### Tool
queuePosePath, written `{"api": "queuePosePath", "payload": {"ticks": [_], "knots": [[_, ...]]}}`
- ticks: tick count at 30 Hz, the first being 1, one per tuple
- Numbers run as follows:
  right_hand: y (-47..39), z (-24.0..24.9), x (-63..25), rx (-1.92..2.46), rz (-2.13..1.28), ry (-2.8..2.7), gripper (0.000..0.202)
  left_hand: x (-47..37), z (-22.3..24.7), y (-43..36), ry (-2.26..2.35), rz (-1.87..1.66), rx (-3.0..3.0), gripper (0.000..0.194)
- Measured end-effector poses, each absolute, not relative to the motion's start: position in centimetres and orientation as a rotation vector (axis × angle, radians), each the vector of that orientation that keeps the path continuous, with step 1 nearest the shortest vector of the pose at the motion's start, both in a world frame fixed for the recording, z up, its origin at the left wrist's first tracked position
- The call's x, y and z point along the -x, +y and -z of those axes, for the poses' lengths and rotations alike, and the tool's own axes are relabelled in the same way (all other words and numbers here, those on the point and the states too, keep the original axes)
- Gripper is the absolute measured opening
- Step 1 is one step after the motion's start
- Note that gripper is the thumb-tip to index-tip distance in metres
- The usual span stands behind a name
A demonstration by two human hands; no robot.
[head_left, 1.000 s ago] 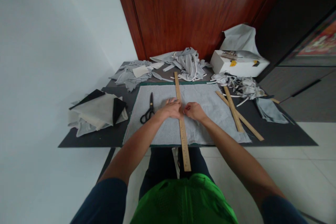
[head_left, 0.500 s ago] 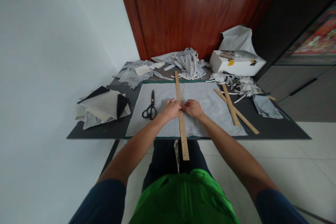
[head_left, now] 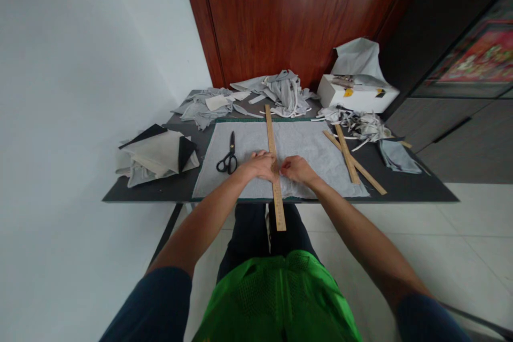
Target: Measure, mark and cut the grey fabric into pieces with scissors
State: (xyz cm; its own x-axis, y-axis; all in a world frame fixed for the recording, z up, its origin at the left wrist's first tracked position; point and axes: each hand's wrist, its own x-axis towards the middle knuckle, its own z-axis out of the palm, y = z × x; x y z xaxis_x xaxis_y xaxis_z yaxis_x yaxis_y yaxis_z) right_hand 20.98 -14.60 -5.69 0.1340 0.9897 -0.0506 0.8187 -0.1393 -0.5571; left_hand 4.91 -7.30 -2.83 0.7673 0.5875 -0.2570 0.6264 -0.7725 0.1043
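Over the near edge of the counter [head_left: 176,188] juts the wooden ruler [head_left: 279,216], light and stiff by its look, best gripped at that overhang; the left hand [head_left: 262,165] spreads its fingers across it, the right hand's [head_left: 296,169] bunch narrow, hold unclear, over soft, easily rucked cloth [head_left: 302,136].

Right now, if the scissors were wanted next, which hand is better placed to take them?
Probably the left hand: the black scissors lie close by, left of the long wooden ruler. It rests on that ruler, though; the right hand is across it, farther off.
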Motion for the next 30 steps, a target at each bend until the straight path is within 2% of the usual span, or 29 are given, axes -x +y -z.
{"api": "queuePosePath", "payload": {"ticks": [8,18,25,28,30], "knots": [[-12.3,6.2,-20.8,2.065,-0.470,-1.576,0.014,-5.1,2.3,-8.2,1.031,0.343,-2.737,0.067],[-15.1,6.2,-20.1,2.070,-0.482,-1.691,0.016,-5.2,2.3,-9.1,1.050,0.300,-2.779,0.045],[-17.0,4.8,-20.2,2.039,-0.749,-1.802,0.014,-5.2,2.5,-9.0,1.030,0.347,-2.782,0.066],[-16.7,4.5,-20.1,2.111,-0.690,-1.771,0.015,-5.2,2.7,-8.9,1.002,0.360,-2.770,0.080],[-16.5,4.6,-20.0,2.141,-0.622,-1.745,0.016,-5.2,2.7,-8.9,0.987,0.365,-2.763,0.083]]}}
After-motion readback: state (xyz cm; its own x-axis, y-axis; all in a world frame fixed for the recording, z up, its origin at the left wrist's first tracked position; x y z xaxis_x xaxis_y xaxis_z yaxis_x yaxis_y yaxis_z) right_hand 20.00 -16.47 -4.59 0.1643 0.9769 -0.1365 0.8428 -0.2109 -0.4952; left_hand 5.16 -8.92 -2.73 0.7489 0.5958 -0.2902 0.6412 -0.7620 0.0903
